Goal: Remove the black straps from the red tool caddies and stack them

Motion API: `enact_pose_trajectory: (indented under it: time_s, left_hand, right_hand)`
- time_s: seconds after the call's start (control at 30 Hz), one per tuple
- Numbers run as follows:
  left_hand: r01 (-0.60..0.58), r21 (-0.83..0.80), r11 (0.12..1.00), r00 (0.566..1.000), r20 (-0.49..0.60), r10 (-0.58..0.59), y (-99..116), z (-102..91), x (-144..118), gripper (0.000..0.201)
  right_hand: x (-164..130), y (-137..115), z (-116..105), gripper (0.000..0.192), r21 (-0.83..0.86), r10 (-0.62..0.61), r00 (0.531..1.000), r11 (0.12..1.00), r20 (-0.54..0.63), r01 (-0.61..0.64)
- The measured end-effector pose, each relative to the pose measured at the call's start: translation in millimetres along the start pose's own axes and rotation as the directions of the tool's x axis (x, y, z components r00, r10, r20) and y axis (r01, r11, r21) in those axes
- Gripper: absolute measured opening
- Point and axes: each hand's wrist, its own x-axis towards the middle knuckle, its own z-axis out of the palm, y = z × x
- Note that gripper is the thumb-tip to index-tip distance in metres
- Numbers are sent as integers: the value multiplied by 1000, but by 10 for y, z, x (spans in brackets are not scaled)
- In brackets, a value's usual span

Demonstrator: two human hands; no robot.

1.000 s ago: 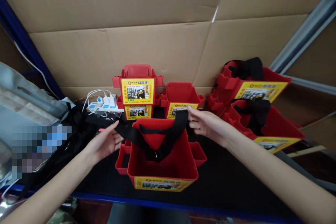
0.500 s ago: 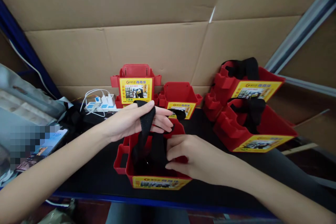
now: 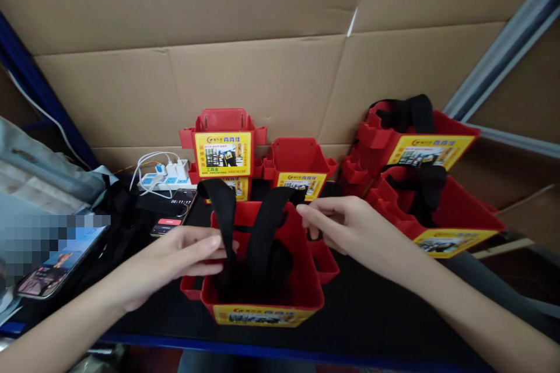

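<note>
A red plastic tool box point(image 3: 308, 280) with a yellow printed label stands before me, with black webbing strap point(image 3: 262, 239) looped up out of it and more strap bunched inside. My left hand point(image 3: 192, 250) is at the box's left side; its fingers pass behind the left part of the strap, the thumb in front. Beside the back right corner of the box, my right hand point(image 3: 336, 221) is closed, thumb and forefinger together at the rim near the strap. What sits between those fingertips is hidden.
Red boxes with yellow labels stand at the back, one stacked set point(image 3: 224, 154) and a single box point(image 3: 301, 163). More boxes with black straps point(image 3: 450, 233) are at the right. A power strip point(image 3: 164, 178), a phone point(image 3: 170, 215) and another phone point(image 3: 65, 262) lie left.
My left hand has moved down from the raised strap to the box's left side. My right hand has come out of the box to its back right corner. The strap now stands in a loop.
</note>
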Motion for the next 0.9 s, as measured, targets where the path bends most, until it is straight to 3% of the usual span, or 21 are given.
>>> enact_pose_trajectory:
  time_s: [0.13, 0.2, 0.3, 0.4, 0.5, 0.6, 0.73, 0.9]
  left_hand:
    - [38, 40, 998, 984, -178, -30, 124, -246, 112, 44]
    - [8, -89, 996, 978, -208, -26, 160, -349, 285, 43]
    - [-45, -283, 958, 974, -225, -21, 196, -424, 547, 27]
    - [-124, -298, 946, 977, -203, 64, 279, -371, 677, 17]
    - [-226, -134, 965, 972, -92, 215, 400, -213, 656, 20]
    - [-322, 170, 932, 946, 19, 323, 443, -31, 558, 22]
    - [-386, 554, 738, 921, 177, 348, 268, 129, 414, 28]
    - [-323, 836, 444, 924, 178, 338, -46, 200, 336, 27]
  right_hand:
    - [183, 50, 25, 43, 278, 112, 971, 945, 211, -169]
    - [265, 36, 64, 42, 332, 132, 970, 923, 203, -196]
    - [348, -2, 117, 38, 332, 134, 976, 925, 172, -185]
    - [382, -30, 160, 40, 320, 79, 978, 937, 192, -138]
    - [370, -60, 189, 36, 378, -97, 981, 925, 168, 27]
    - [313, -75, 204, 31, 377, -308, 942, 895, 136, 238]
    - [203, -5, 247, 25, 141, -446, 850, 895, 280, 423]
    - [121, 73, 339, 23, -119, -436, 802, 845, 408, 521]
